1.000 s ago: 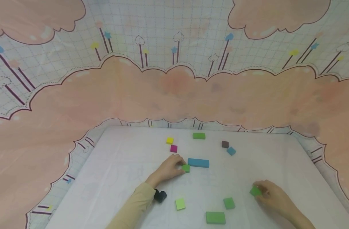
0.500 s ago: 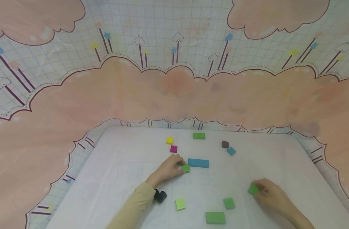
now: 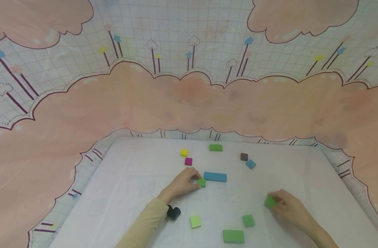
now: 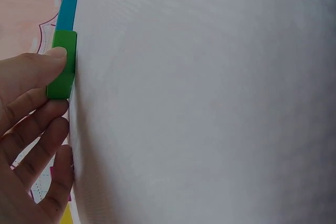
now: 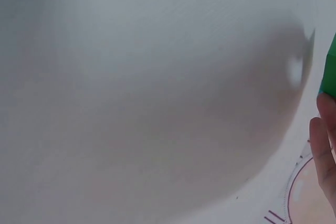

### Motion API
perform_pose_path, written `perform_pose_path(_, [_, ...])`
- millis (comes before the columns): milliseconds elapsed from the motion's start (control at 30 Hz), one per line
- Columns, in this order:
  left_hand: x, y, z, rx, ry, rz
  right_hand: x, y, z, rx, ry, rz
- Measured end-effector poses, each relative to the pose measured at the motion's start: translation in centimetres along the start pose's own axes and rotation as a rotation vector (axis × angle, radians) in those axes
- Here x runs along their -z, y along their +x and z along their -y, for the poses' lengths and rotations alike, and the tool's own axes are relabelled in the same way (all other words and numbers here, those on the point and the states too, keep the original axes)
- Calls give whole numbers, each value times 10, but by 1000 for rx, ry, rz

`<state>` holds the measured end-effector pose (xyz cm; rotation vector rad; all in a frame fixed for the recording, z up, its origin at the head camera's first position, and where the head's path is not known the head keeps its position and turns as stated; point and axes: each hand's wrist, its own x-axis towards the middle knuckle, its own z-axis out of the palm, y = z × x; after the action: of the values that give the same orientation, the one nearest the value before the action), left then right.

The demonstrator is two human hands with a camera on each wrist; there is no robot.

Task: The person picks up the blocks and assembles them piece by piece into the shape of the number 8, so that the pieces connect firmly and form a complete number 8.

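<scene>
My left hand (image 3: 182, 184) pinches a small green block (image 3: 202, 183) that sits on the white table, right at the near left end of a long blue block (image 3: 215, 177). In the left wrist view the thumb presses on this green block (image 4: 63, 80), and the blue block (image 4: 67, 11) lies in line beyond it. Over the right part of the table, my right hand (image 3: 289, 206) holds another green block (image 3: 270, 202) between thumb and fingers, tilted. The right wrist view catches only part of that green block (image 5: 329, 74) and some fingertips at its edge.
Nearer me lie a light green block (image 3: 195, 221), a green square block (image 3: 248, 220) and a green rectangular block (image 3: 233, 236). Farther back are yellow (image 3: 184, 153), magenta (image 3: 188, 161), green (image 3: 215, 147), dark brown (image 3: 244, 157) and blue (image 3: 251, 164) blocks. A patterned curtain (image 3: 189, 103) stands behind the table.
My right hand has moved a little to the left and away from me, carrying its green block. The left hand and its block have stayed in place.
</scene>
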<state>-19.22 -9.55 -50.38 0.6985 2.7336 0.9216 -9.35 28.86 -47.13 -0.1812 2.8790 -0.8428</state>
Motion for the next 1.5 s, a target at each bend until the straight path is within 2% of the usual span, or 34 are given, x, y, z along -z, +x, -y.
perform_pose_path(200, [-1,1,1,-12,6,-3,-1,5,5,18,-7,-2])
perform_pose_path(433, [0,0,0,-15,7,-5,-3,12,12,0,9,12])
perform_pose_path(1233, [0,0,2,-10,7,-1,-12,33,29,144,-30,-82])
perform_pose_path(1500, [0,-1,1,-14,5,2,-16,37,36,188,-10,-102])
